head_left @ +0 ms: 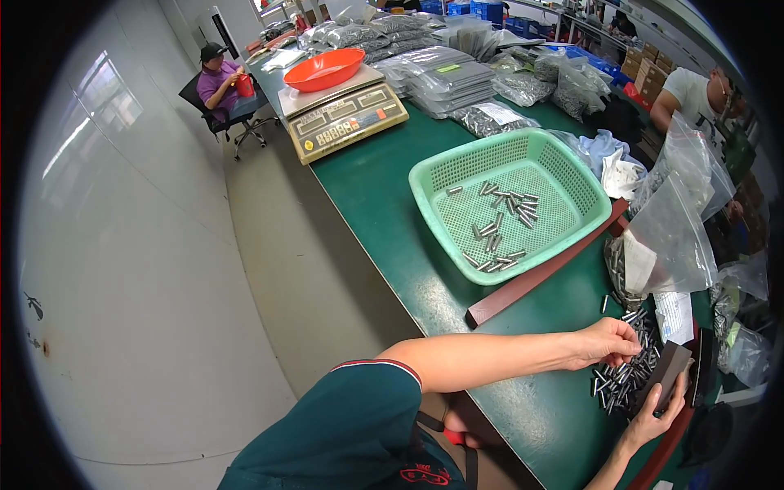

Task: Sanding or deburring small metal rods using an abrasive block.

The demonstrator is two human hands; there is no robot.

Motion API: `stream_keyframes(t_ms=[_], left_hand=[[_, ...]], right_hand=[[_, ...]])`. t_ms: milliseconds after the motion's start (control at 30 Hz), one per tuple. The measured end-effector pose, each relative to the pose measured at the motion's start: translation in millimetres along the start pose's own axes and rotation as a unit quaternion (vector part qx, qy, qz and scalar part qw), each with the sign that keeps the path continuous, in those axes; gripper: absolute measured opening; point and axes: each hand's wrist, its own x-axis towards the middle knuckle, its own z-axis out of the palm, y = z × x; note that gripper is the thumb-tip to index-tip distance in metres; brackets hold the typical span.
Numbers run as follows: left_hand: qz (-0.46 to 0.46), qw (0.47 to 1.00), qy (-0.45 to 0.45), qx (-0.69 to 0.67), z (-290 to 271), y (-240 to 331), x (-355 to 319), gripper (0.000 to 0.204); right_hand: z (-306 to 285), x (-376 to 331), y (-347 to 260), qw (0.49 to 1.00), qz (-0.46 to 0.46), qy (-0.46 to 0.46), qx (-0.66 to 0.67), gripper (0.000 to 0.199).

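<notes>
My left hand (607,343) is over the near end of the pile of short metal pins (621,379), with its fingers pinched together. Whatever is between those fingertips, if anything, is too small to make out. My right hand (656,416) grips a dark grey-brown rectangular block (671,369), held tilted at the right side of the pile. Behind the pile lies a clear plastic bag (671,233), with more pins inside its mouth. A green perforated plastic basket (429,208) stands farther off to the left, holding several scattered pins.
A reddish-brown bar (523,287) lies along the basket's near side. Beyond it are a weighing scale (347,118) with a red-orange pan (325,70) and stacked bags of parts (445,77). One person (222,82) sits at far left, another (694,94) at right.
</notes>
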Motion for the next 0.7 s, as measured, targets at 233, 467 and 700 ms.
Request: stream_keyframes(t_ms=[233,467,700], left_hand=[[-0.004,1.0,-0.006,-0.023,1.7,2.5,-2.5,0.008],[0.025,0.998,-0.034,-0.039,2.3,3.5,-3.6,0.007],[0.023,0.998,-0.042,-0.047,0.2,3.0,-3.4,0.01]], right_hand=[[-0.7,-0.2,1.3,1.0,0.005,0.01,0.015,0.043],[-0.6,-0.8,4.6,1.0,-0.001,-0.008,-0.007,0.04],[1.1,-0.7,2.0,1.0,0.008,0.003,0.011,0.043]])
